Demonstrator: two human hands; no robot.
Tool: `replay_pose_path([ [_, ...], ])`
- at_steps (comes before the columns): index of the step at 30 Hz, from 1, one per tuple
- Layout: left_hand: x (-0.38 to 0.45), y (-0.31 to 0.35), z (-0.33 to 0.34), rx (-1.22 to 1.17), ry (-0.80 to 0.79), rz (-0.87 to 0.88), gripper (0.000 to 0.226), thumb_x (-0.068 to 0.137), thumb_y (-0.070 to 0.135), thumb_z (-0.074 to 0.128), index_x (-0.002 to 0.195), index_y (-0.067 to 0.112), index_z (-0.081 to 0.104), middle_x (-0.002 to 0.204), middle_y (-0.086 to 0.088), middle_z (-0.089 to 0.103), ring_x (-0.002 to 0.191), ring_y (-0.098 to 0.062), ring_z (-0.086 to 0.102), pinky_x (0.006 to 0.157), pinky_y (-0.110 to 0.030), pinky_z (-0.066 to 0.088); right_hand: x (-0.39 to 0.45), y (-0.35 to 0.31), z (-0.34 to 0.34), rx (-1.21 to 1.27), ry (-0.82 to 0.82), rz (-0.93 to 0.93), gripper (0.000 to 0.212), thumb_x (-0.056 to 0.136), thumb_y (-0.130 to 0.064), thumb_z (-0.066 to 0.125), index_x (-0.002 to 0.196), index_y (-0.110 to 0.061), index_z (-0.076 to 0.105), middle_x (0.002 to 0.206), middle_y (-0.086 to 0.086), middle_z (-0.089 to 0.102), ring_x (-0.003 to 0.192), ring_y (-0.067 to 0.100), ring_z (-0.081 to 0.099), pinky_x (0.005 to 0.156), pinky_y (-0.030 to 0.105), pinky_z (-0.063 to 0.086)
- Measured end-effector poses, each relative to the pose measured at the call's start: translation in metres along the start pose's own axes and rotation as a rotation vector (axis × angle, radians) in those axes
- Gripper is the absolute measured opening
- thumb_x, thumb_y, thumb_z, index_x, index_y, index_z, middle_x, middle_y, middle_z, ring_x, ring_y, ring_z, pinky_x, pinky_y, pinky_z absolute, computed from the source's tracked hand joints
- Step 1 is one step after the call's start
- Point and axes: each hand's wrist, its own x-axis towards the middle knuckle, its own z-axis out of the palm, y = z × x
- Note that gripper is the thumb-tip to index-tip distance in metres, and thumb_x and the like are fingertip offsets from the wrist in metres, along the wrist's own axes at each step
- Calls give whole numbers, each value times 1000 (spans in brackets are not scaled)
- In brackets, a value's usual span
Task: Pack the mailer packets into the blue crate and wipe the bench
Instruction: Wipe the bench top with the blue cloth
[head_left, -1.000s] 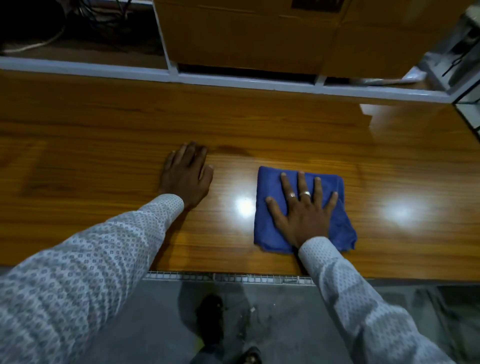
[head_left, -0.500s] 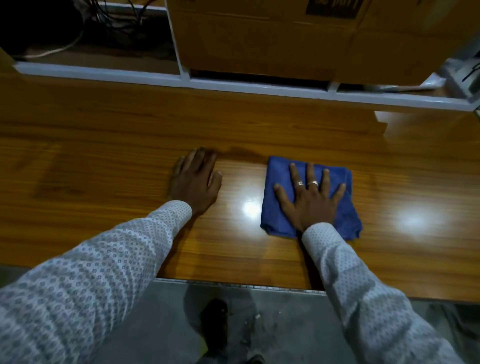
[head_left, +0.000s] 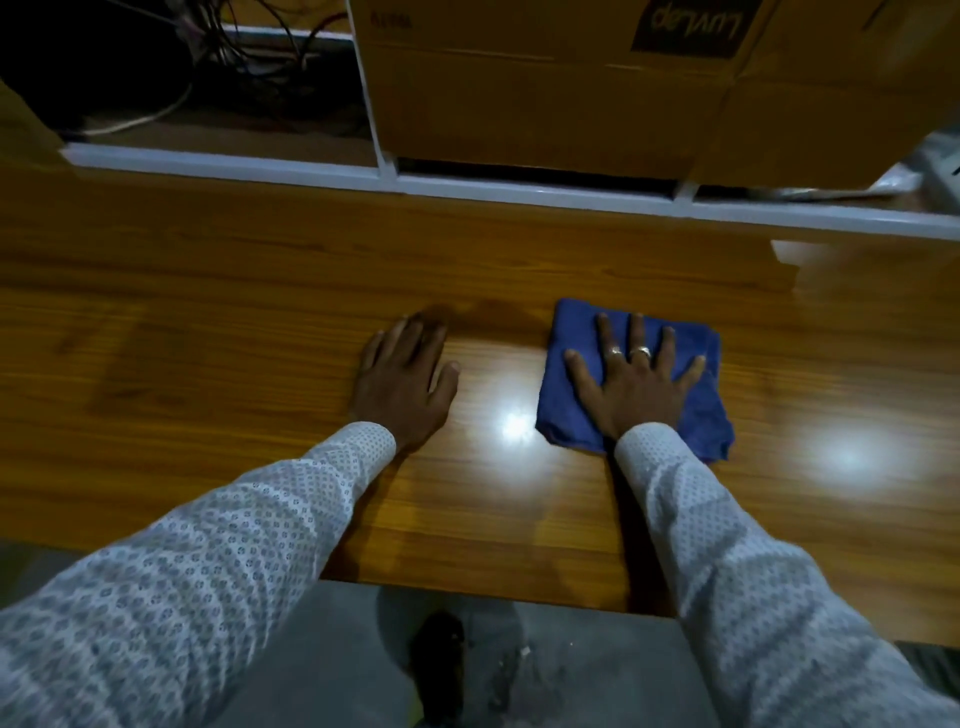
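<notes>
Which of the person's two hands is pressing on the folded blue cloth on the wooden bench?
The right hand, ringed fingers spread flat on the folded blue cloth. The left hand rests directly on the bare wooden bench.

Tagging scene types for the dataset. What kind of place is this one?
Probably a packing or stockroom workbench, not a home. A long wooden bench backs onto white shelving holding cardboard boxes and loose cables. The right hand presses a blue cloth flat; the left hand rests on the bench.
</notes>
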Motion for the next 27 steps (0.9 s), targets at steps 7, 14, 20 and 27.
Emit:
replay_pose_path([
  [7,-1,1,-5,-1,11,7,63,98,57,25,153,28,30,161,-6,27,151,-21,16,122,-41,8,-12,-27,6,-21,17,-152,76,86,-83,6,154,-49,4,167,-6,4,153,33,-2,115,68,-4],
  [14,0,2,-7,-14,-12,-3,65,97,58,21,154,28,28,162,-6,26,152,-21,15,123,-42,8,20,1,-3,-8,-6,-23,77,87,-82,8,155,-47,0,167,-4,-1,152,35,-5,114,71,-3],
  [20,-2,3,-6,11,22,4,64,97,57,24,151,26,36,156,-9,37,148,-25,26,121,-45,17,35,-38,1,-10,-15,-130,72,91,-76,12,155,-45,1,167,-2,-4,152,35,-9,114,70,-7],
  [27,7,-2,-6,-6,77,30,59,94,58,33,141,24,48,145,-8,46,136,-30,40,107,-45,29,41,-1,1,-47,-6,-80,74,87,-79,8,154,-49,0,167,-6,-2,153,32,-7,115,69,-6],
])
